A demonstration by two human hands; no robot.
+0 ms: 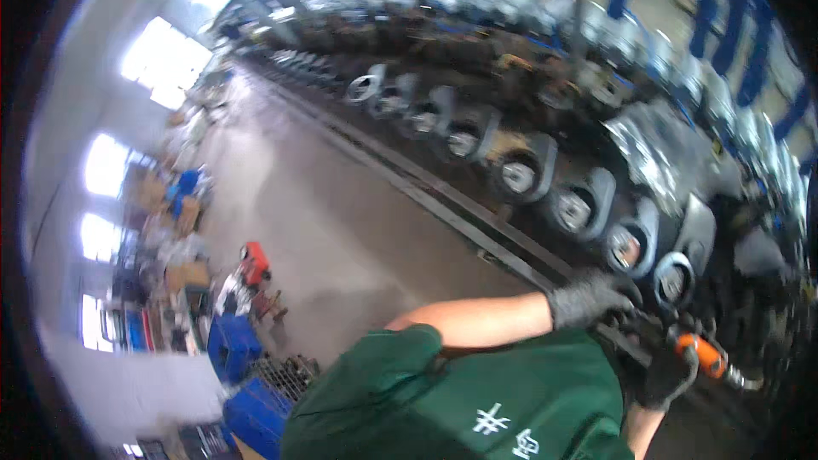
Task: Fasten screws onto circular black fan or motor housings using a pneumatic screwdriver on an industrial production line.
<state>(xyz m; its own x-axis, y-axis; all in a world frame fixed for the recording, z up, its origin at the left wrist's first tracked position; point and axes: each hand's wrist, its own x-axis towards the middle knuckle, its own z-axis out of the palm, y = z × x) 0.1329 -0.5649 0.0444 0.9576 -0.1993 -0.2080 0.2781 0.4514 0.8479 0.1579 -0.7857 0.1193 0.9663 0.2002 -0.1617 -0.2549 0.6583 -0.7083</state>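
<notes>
My left hand (595,298), in a dark grey glove, reaches across to the row of round grey metal housings. Its fingers are curled near the lower edge of the closest one, a rounded housing (673,281) with a silver hub inside. What those fingers touch is too dark and blurred to make out. Below it, my right hand (669,376), also gloved, is closed around an orange power tool (702,354). A metal fitting (743,381) shows at the tool's right end. The tool's other end points toward my left hand and is partly hidden in the dark.
Several similar housings (520,175) run in a line along a dark bench with a metal rail (443,215). Crumpled clear plastic (652,149) lies behind them. Blue crates (234,347), boxes and a red object (254,262) stand on the floor by the windowed wall.
</notes>
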